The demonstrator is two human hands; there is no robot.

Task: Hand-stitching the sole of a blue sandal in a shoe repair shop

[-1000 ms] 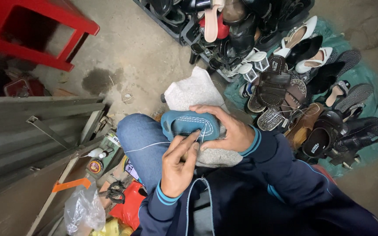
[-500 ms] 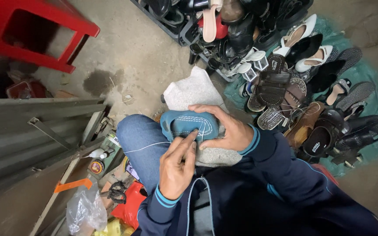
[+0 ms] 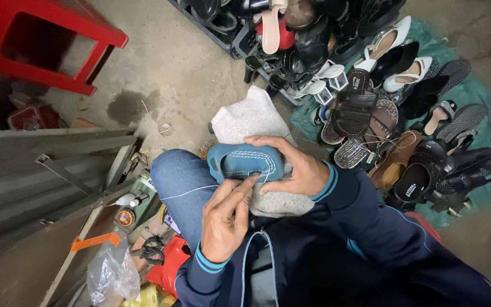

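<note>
The left hand [image 3: 228, 219] pinches at the edge of a small blue leather shoe with white stitching [image 3: 245, 162], a white thread [image 3: 186, 192] trailing leftward. The right hand [image 3: 291, 167] grips the shoe atop a grey woollen cloth [image 3: 245, 119] on the knee; a pile of worn sandals and shoes [image 3: 382, 108] lies beyond.

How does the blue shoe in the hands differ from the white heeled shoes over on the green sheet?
The blue shoe is held on the lap, gripped by the right hand, with the left hand at its edge; the white heeled shoes lie untouched on the green sheet. The blue shoe is small, closed and flat with white stitching; the white ones are open-topped and pointed. A white thread trails from the blue shoe only.
</note>
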